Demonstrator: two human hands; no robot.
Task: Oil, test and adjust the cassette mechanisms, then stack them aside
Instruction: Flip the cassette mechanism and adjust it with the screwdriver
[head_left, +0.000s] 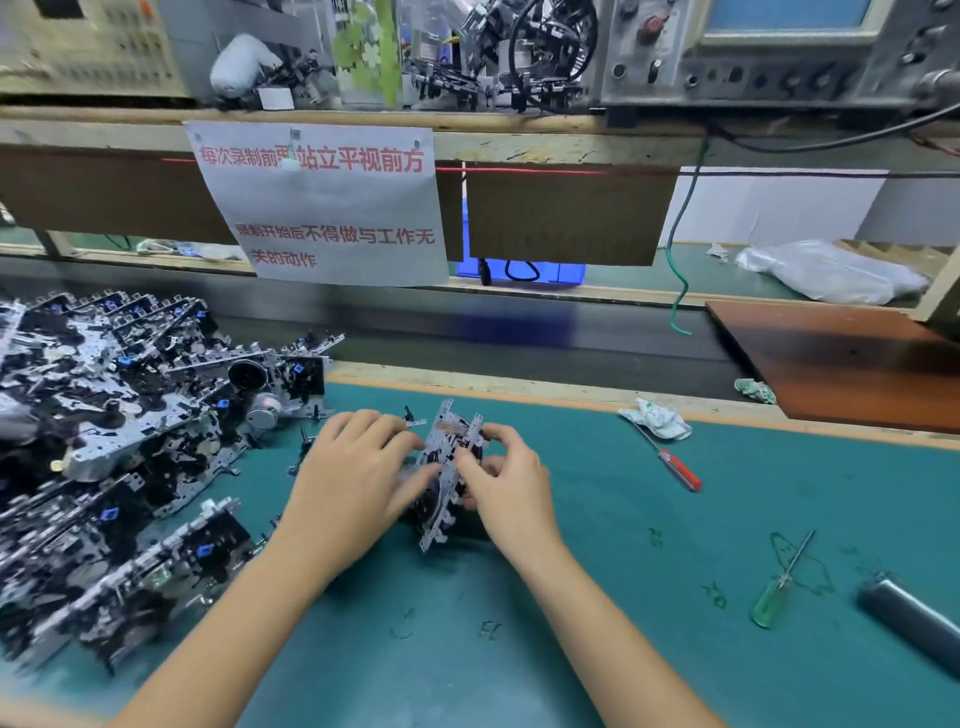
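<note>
In the head view, at the centre of the frame, a single cassette mechanism (451, 470) stands on edge on the green bench mat (597, 597), its stamped metal plate running from upper right to lower left. The left hand (353, 478) grips it from the left, fingers curled onto the plate face; the right hand (506, 475) pinches it from the right, fingertips (470, 470) working at the small parts near the middle. Both hands are thus clamped on the one piece, close together. It looks light and stiff, but I judge it delicate: thin metal edges, small levers and springs that would bend or snag, and possibly oily, so slippery. The safest hold seems to be by the plate's outer edges, away from the moving parts. Filling the left of the frame is a heap of mechanisms (119, 441). At right lie a red-handled screwdriver (675, 467), a green-handled screwdriver (776, 590), a crumpled rag (657, 418) and a grey cylinder (906, 613).
</note>
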